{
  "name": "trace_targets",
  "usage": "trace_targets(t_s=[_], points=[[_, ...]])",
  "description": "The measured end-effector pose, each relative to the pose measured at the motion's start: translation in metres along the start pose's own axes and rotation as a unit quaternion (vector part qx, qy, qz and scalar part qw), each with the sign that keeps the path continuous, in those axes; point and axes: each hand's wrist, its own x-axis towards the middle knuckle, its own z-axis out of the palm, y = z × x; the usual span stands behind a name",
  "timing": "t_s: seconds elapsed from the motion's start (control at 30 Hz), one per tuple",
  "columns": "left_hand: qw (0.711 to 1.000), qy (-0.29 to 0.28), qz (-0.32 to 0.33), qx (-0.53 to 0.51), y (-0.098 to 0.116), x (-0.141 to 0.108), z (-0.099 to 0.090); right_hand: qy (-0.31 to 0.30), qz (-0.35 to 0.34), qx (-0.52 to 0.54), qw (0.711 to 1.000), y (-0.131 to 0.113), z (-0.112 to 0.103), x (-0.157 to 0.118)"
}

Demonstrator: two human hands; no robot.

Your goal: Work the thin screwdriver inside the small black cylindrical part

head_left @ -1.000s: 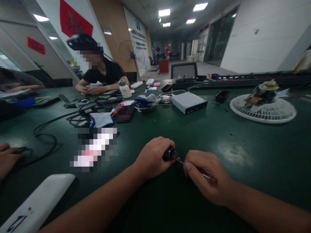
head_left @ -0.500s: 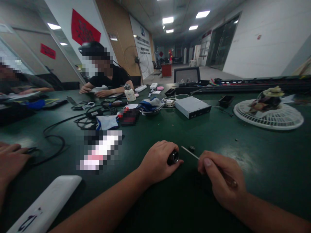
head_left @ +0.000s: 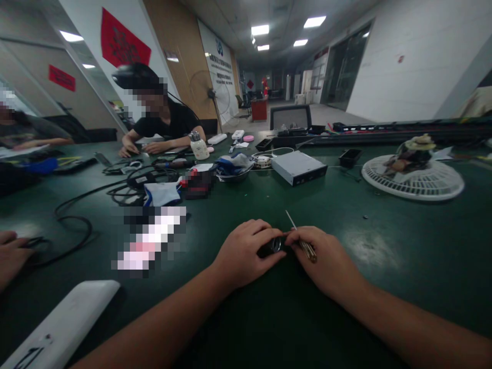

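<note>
On the dark green table [head_left: 246, 205], my left hand [head_left: 246, 252] is closed around a small dark cylinder [head_left: 275, 244] whose round open end faces right. Close to that end, my right hand [head_left: 321, 259] grips a screwdriver [head_left: 307, 250] by its brownish handle. The thin metal shaft sticks out past the fingers, pointing up and away to the left. My right fingertips are beside the cylinder's open end; whether they touch it I cannot tell.
Beyond my hands lie a grey metal box [head_left: 300, 168], a white fan grille [head_left: 413, 179], a cloth bundle [head_left: 234, 165] and black cables [head_left: 88, 225]. A white case [head_left: 65, 323] is at lower left. Another person's hand [head_left: 13, 256] rests at the left edge; a person [head_left: 165, 118] sits across.
My right hand has moved left to the cylinder's open end, and the screwdriver shaft now points more steeply away from me. The small dark part beside the shaft no longer shows. The view has shifted slightly.
</note>
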Motion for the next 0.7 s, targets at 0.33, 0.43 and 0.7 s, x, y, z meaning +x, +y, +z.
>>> trace_targets(t_s=[0.33,0.43,0.7], points=[[1.0,-0.019,0.009,0.008,-0.0017,-0.0002,0.0011,-0.003,-0.028,0.075,0.997,-0.0081,-0.0077,-0.0059],[1.0,-0.017,0.019,0.002,-0.0027,-0.0005,0.0014,0.019,-0.014,0.114,0.993,-0.0073,-0.007,-0.0076],[0.997,0.013,0.075,-0.013,-0.0052,-0.0019,0.0027,0.008,0.013,0.166,0.986,-0.0065,-0.0038,-0.0067]])
